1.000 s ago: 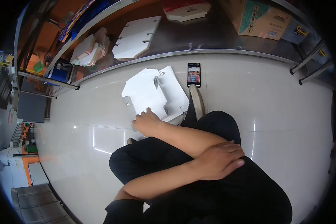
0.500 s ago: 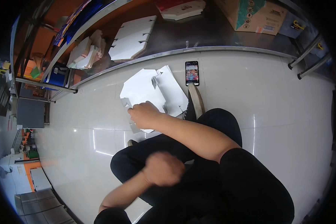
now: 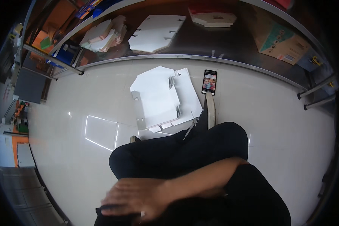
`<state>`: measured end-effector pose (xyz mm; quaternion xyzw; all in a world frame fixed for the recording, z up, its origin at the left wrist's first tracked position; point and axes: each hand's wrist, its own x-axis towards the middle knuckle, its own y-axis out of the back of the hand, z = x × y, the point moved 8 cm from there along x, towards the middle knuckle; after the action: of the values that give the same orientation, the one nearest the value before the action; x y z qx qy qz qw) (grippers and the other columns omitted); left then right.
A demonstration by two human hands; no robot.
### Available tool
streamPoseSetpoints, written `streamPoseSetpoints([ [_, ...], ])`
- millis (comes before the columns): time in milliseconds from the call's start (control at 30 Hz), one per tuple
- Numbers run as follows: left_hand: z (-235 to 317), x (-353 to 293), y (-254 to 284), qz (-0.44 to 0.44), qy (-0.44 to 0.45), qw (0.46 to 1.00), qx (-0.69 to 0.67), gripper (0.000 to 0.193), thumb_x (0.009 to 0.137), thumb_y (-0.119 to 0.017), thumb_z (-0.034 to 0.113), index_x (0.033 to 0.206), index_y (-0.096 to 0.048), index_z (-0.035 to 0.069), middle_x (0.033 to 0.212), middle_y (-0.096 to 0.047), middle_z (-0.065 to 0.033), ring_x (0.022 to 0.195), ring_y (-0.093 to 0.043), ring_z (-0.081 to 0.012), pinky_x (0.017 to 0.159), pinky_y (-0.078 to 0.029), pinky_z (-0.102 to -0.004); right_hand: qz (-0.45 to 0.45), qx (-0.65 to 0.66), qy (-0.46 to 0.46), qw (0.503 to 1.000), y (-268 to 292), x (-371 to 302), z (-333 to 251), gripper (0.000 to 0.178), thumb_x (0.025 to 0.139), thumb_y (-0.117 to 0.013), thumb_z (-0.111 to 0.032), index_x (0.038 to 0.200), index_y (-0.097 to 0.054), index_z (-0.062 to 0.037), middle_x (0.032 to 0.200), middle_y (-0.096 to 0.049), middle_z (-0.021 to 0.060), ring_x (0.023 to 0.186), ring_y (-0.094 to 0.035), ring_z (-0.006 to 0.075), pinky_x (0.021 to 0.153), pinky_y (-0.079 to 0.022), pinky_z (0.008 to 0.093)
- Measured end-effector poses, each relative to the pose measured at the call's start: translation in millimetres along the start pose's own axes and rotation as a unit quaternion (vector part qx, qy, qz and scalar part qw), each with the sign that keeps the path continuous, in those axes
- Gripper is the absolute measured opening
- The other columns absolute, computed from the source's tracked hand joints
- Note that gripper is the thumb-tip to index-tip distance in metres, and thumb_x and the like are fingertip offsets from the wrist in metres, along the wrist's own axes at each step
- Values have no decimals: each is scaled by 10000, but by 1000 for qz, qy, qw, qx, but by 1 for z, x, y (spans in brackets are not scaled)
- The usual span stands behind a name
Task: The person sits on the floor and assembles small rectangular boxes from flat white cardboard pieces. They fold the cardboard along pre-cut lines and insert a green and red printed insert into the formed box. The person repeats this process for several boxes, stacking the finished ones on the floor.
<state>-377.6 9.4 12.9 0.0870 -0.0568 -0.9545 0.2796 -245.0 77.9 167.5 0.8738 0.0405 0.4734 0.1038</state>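
Observation:
My right forearm lies across my lap toward the left. At its end my right hand (image 3: 130, 197), slightly blurred, rests on a black sleeve (image 3: 101, 217) at the lower left, fingers stretched out over the cloth. My left hand does not show; the right arm and dark clothing cover that area. Beyond my crossed legs, a stack of flat white cardboard blanks (image 3: 154, 94) with notched edges and cut corners lies on the floor, untouched. Another white blank (image 3: 188, 94) sticks out from its right side.
A phone (image 3: 209, 82) with a lit screen lies by my shoe (image 3: 211, 109). On the low metal shelf (image 3: 199, 41) stand more white blanks (image 3: 156, 32), a cut stack (image 3: 105, 35) at left, a red-and-white piece (image 3: 213, 18) and a brown carton (image 3: 284, 43). Metal legs rise at both ends.
My right hand has left the white blanks and come back to my lap, onto the black sleeve. My left hand has dropped out of sight. The whole view has shifted a little.

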Motion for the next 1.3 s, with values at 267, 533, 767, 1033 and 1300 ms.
streamPoseSetpoints([
  [267,-113,-146,124,170,229,944,168,301,896,-713,231,1161,-696,90,1156,-683,-149,1038,-656,-318,879,-545,-389,-285,-90,-403,865,56,-55,138,571,987,-585,-522,1431,-572,-164,1249,-653,193,1183,-628,380,944,-542,508],
  [533,-171,-340,272,625,551,481,273,549,777,-855,349,1238,-701,93,1131,-714,-127,1092,-678,-327,926,-558,-440,-181,-275,-537,777,164,-79,129,320,958,-692,-340,1045,-712,-33,987,-703,131,972,-672,362,882,-526,465],
  [767,-221,-347,270,570,625,513,145,601,694,-899,352,1215,-704,126,1239,-710,-124,1144,-685,-321,926,-571,-468,-361,324,-165,859,168,-17,21,378,804,-792,-436,748,-677,-80,721,-664,84,613,-642,263,514,-455,402],
  [1033,-224,-392,243,598,657,451,88,322,822,-721,192,1125,-735,85,1150,-730,-166,1103,-697,-355,900,-576,-443,-113,301,-154,934,171,13,57,440,923,-329,-231,721,-669,-39,759,-679,119,616,-641,234,469,-364,329],
  [1300,-108,-349,283,696,477,496,203,206,780,-716,178,919,-800,52,979,-768,-150,819,-736,-330,750,-589,-432,-119,0,-410,904,193,-27,105,170,841,-776,-131,979,-719,-49,945,-715,107,807,-701,266,685,-543,350],
])
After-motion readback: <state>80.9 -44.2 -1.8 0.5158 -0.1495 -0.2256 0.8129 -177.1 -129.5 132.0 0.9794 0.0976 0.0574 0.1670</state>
